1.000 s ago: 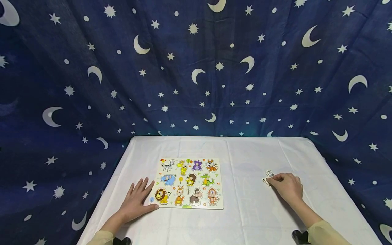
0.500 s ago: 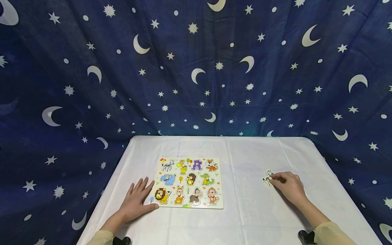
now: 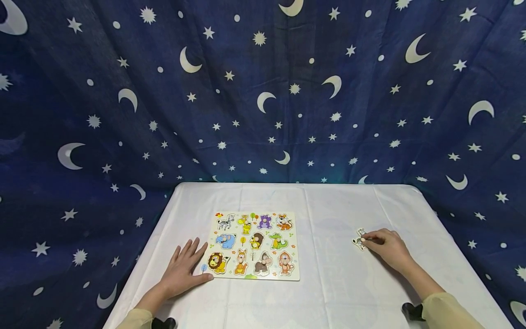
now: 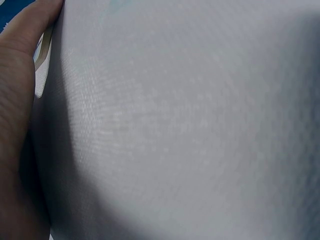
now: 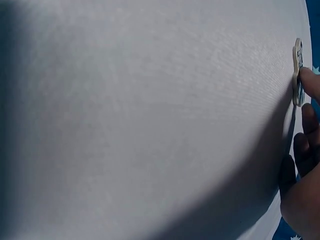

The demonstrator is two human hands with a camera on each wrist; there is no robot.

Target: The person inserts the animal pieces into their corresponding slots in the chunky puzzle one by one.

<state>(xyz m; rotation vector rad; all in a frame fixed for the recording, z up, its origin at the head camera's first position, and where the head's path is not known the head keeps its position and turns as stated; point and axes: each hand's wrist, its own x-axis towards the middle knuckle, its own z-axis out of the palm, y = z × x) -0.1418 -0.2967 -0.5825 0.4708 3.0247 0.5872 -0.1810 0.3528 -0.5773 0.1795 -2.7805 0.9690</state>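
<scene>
On the white table lies a wooden animal puzzle board [image 3: 293,246] with a zebra, elephant, lion, monkey and other animals. My left hand [image 3: 182,269] rests beside its left edge, fingers spread, the thumb at the lower left corner. The left wrist view catches part of that hand [image 4: 17,95] and a strip of the board's edge [image 4: 46,45]. Well to the right, my right hand [image 3: 388,250] pinches a small zebra puzzle piece [image 3: 358,242] between thumb and forefinger. In the right wrist view the piece [image 5: 296,70] is edge-on, close over the cloth, its face partly behind a fingertip.
A white cloth [image 3: 320,288] covers the table, creased in places. Behind and around it hangs a dark blue curtain [image 3: 246,114] with moons and stars. Dark wrist-camera mounts [image 3: 412,311] sit at both sleeves.
The right hand has shifted slightly right and its fingers cover less of the zebra puzzle piece, which stays in nearly the same spot. The left hand and the board have not moved.
</scene>
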